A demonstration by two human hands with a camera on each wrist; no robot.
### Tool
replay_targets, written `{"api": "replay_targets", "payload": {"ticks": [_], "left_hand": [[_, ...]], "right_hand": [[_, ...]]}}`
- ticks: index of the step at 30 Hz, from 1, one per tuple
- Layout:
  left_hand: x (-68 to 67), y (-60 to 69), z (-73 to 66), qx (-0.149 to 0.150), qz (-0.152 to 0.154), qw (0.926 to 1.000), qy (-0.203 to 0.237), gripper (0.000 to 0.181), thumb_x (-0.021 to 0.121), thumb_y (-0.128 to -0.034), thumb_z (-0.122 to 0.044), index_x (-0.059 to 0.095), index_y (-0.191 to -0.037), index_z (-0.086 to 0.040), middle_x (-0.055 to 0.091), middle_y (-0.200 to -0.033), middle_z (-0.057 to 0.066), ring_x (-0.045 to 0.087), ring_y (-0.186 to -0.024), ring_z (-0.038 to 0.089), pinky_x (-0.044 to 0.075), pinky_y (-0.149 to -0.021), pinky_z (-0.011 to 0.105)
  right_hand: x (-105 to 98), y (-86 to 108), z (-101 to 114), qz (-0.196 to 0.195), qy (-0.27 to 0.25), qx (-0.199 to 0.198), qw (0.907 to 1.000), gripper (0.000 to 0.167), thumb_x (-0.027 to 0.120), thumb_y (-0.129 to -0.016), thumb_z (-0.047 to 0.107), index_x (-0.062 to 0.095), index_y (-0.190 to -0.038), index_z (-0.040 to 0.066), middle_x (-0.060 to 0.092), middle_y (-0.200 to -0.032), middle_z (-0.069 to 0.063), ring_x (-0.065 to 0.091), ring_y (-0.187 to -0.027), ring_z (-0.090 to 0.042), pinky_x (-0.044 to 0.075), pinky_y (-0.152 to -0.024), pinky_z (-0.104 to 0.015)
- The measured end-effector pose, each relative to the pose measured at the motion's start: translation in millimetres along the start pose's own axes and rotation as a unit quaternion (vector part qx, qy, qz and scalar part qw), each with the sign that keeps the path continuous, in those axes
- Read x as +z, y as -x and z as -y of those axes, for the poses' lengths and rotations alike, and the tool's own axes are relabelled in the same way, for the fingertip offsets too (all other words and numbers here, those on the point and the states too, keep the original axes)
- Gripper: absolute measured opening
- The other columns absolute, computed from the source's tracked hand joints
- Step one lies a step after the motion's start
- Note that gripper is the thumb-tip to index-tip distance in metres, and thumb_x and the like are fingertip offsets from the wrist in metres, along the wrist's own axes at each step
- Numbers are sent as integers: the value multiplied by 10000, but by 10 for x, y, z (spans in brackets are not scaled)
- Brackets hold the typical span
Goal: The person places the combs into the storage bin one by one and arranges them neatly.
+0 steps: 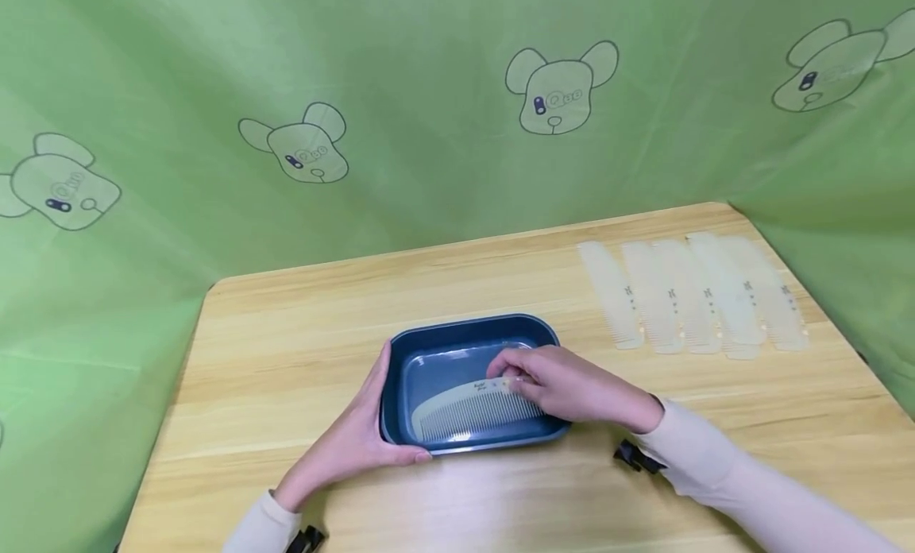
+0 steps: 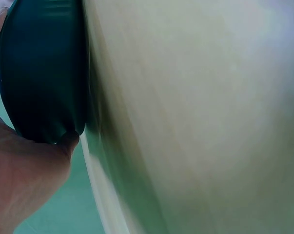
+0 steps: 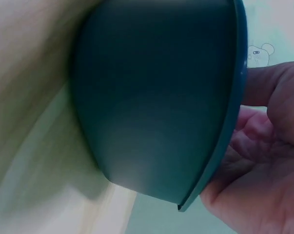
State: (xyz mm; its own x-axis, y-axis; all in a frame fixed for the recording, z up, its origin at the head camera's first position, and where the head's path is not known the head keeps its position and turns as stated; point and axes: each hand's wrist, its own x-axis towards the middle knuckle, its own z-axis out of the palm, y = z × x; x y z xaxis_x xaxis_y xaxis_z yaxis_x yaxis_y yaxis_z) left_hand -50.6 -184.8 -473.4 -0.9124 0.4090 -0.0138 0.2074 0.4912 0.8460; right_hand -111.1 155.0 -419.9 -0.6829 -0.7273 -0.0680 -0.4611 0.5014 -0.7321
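A dark blue rectangular basin (image 1: 442, 372) stands on the wooden table in the head view. My left hand (image 1: 357, 435) grips its left end, thumb at the near corner and fingers along the left side. Inside the basin, a pale translucent comb (image 1: 465, 410) has its teeth toward me. Its right end is pinched by my right hand (image 1: 565, 384), which reaches over the basin's right side. The left wrist view has the basin wall (image 2: 44, 73) against the left hand (image 2: 29, 178). In the right wrist view the basin wall (image 3: 151, 107) hides the comb from the right hand (image 3: 268, 165).
Several similar pale combs (image 1: 682, 299) lie in an overlapping row at the table's right side. The wooden table (image 1: 300, 330) meets a green curtain (image 1: 429, 156) printed with mouse-like heads behind and at both sides.
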Motion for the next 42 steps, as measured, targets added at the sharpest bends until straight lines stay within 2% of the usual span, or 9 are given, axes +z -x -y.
{"api": "replay_targets", "payload": {"ticks": [5,9,17,21,26,30,32,37,42], "left_hand": [[12,33,9,3,-9,10000,56,1566,1048,-704,-448,-90,-1762,-254,-2,-1815,164,126,-1632,419,241,-1225,661],[12,41,12,12,-36,10000,63,1562,1051,-702,-439,-82,-1763,-265,10,-1817,147,132,-1631,419,244,-1221,663],[9,1,1,-41,-59,10000,15,1545,1040,-715,-474,-81,-1762,-285,-3,-1821,99,111,-1640,380,223,-1237,642],[7,-11,-3,-47,-49,10000,-23,1541,1038,-717,-471,-76,-1764,-276,2,-1822,101,111,-1642,370,218,-1244,630],[16,-5,3,-49,-36,10000,-73,1544,1040,-715,-460,-72,-1765,-249,1,-1819,129,102,-1641,376,210,-1246,628],[22,1,9,-60,-54,9999,-99,1547,1041,-710,-465,-69,-1766,-250,4,-1818,132,101,-1640,376,208,-1247,624],[22,4,10,-74,-57,9999,-65,1547,1042,-708,-461,-70,-1766,-265,5,-1819,120,105,-1640,377,212,-1245,627],[23,7,12,-41,-47,10000,39,1550,1047,-706,-441,-75,-1764,-290,11,-1819,128,117,-1636,396,225,-1236,648],[20,0,14,1,-62,10000,50,1555,1048,-702,-449,-79,-1762,-296,14,-1819,133,118,-1636,394,228,-1233,655]], "right_hand": [[36,-1,30,93,270,-54,9996,161,640,-1077,-1,708,-1171,111,638,-964,92,568,-867,-75,527,-794,-317],[63,-20,51,69,656,-128,9977,165,627,-1070,-17,684,-1143,121,631,-942,89,552,-826,-89,512,-758,-324],[124,-100,40,5,1747,-282,9842,175,680,-1003,-48,701,-1059,117,683,-936,59,604,-819,-105,578,-763,-370],[152,-115,30,-90,1950,-356,9801,163,705,-989,-41,700,-1035,115,665,-912,51,604,-803,-113,581,-746,-370],[167,-101,28,0,1993,-168,9798,116,745,-995,16,707,-1063,102,653,-940,36,594,-825,-135,572,-749,-376],[165,-76,22,-68,1852,-153,9826,112,766,-1012,84,715,-1111,90,666,-995,7,585,-842,-139,563,-749,-373],[159,-63,8,-161,1605,-215,9867,128,767,-1023,106,716,-1139,87,669,-1026,2,583,-855,-133,558,-756,-354],[89,-18,-66,-407,416,-451,9973,146,741,-1048,100,722,-1190,69,653,-1052,48,623,-913,-98,585,-803,-302],[-3,54,-176,-815,-428,-479,9946,172,705,-1072,79,720,-1242,62,712,-1119,-19,689,-992,-101,602,-873,-304]]}}
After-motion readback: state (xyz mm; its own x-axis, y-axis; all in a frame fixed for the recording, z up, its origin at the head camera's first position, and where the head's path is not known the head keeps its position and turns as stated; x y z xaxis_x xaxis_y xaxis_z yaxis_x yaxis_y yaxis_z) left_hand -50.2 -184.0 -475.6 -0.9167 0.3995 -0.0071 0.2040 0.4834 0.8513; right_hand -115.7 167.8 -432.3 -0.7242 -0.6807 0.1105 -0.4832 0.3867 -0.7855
